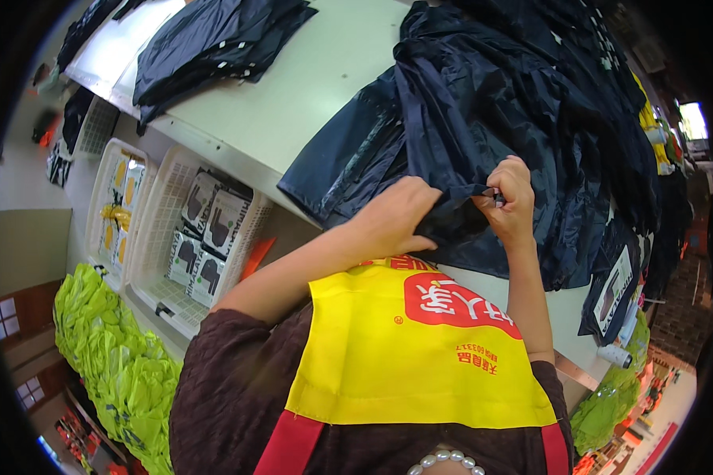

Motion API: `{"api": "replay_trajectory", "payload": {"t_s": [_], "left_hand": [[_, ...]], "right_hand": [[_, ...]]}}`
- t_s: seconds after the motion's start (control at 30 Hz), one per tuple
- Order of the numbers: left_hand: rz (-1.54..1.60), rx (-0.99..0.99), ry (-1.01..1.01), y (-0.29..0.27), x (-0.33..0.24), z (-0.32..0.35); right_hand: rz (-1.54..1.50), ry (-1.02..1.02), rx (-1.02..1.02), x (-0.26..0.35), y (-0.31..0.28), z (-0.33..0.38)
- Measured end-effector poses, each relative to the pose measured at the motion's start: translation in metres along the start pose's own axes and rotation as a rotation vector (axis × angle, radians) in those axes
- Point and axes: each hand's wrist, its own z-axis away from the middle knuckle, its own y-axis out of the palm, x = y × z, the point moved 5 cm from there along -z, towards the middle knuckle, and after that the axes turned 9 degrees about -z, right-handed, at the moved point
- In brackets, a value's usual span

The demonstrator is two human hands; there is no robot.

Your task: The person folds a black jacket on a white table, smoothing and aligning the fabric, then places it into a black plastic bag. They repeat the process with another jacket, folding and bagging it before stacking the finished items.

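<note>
A dark navy, shiny rain garment (pixel 483 119) lies bunched and creased on the pale table in front of me. My right hand (pixel 511 198) is closed in a pinch on its near edge, with a small pale bit showing beside the fingertips. To the left, my left hand (pixel 396 210) grips the same edge, its fingers curled at the cloth and its thumb apart below. A short stretch of fabric runs between the two hands. What lies under the left fingers is hidden.
More folded navy garments (pixel 222 47) lie on the table (pixel 325 103) at the far left. White baskets (pixel 154 277) below its left edge hold printed packages (pixel 222 222). Lime-green bags (pixel 111 356) are heaped at left. A printed package (pixel 614 289) and white spool (pixel 615 356) lie at right.
</note>
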Motion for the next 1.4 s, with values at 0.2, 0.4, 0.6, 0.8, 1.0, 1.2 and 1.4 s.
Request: {"api": "replay_trajectory", "payload": {"t_s": [0.2,0.4,0.6,0.8,1.0,1.2,1.4], "left_hand": [[-0.016,-0.658,-0.087,-0.033,0.045,-0.016],[0.264,-0.247,-0.418,-0.048,0.073,-0.074],[-0.147,-0.486,-0.347,-0.123,0.102,-0.059],[-0.553,-0.546,-0.563,-0.107,0.145,0.001],[0.037,-0.04,-0.579,-0.06,0.056,0.026],[0.076,0.097,-0.999,-0.062,0.098,0.133],[0.344,-0.372,-1.321,0.007,0.126,0.183]], "right_hand": [[-0.588,0.721,0.107,0.035,0.05,0.034],[0.176,0.211,-0.328,-0.047,0.015,-0.052],[-0.241,0.127,-0.221,0.028,0.062,-0.068],[0.241,-0.123,-0.099,0.004,0.091,-0.072],[0.436,0.069,-0.185,-0.034,0.072,-0.043],[0.098,0.308,-0.21,-0.031,-0.003,-0.01],[-0.445,0.824,0.653,-0.002,0.041,0.05]]}}
